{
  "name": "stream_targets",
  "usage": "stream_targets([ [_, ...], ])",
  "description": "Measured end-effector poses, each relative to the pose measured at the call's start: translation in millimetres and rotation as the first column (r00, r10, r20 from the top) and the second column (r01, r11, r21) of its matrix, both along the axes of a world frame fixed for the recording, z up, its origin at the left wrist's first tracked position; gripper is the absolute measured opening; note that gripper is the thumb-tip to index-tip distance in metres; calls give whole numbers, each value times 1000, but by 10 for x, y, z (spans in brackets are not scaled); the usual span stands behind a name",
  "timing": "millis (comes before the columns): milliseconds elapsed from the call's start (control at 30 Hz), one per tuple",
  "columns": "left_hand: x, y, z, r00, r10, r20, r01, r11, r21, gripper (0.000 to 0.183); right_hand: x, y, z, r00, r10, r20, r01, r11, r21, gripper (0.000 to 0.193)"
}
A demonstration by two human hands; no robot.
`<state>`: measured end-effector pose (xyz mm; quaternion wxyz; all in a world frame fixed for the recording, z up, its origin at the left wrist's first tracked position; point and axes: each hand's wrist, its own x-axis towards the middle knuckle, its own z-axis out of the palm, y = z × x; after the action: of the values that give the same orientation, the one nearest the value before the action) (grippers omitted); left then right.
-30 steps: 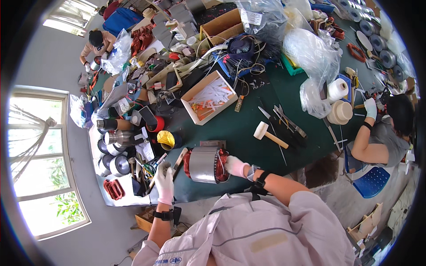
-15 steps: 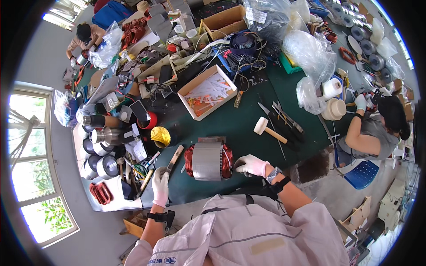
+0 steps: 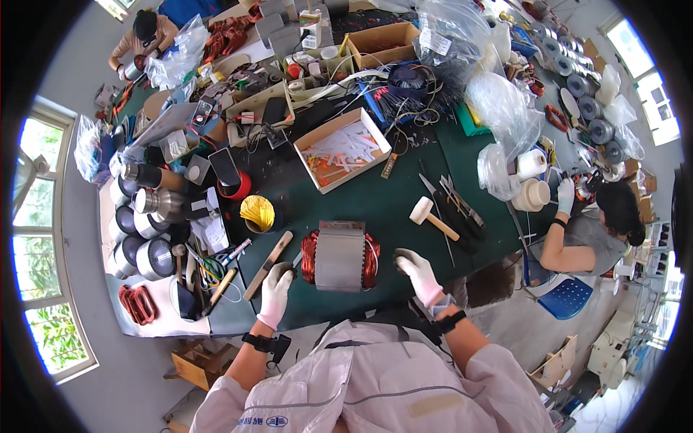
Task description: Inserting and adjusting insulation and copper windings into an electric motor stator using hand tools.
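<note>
The wound metal core (image 3: 340, 257) lies on its side on the dark green table (image 3: 375, 206), its axis running left to right; its grey cylindrical body ends in a toothed edge at the right; reddish copper windings bulge from both ends; the brown wooden strip (image 3: 269, 264) lies aslant to its left, apart from it, upper end leaning rightward.

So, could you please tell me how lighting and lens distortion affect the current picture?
In the head view, the left-hand window glares almost white in places and bows near the black rim; in the head view, the clear plastic bag shows bright glints; also in the head view, the wire-wound stator looks fairly sharp.
</note>
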<state>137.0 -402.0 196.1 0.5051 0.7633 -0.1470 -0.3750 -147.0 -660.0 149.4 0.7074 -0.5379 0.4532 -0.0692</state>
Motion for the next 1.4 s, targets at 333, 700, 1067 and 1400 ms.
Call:
stream_targets([
  [333, -308, -485, -34, 996, -9, -89, 1, 996, -93, 53, 779, 515, 513, 977, -92, 190, 60, 985, 164, 43],
  [700, -1122, -1031, 349, 916, -165, -366, 118, 982, -146, 40, -221, -114, 727, 968, -243, -64, 250, 916, 313, 35],
  [1067, -1246, -1412, -138, 827, -554, -95, 560, 827, 58, 39, -620, -769, -21, 980, -17, -200, 5, 998, -59, 49],
  [1400, -807, -967, -544, 384, -802, 457, 362, 586, 725, 32, -656, -716, 7, 945, -31, -326, -132, 875, -465, 58],
])
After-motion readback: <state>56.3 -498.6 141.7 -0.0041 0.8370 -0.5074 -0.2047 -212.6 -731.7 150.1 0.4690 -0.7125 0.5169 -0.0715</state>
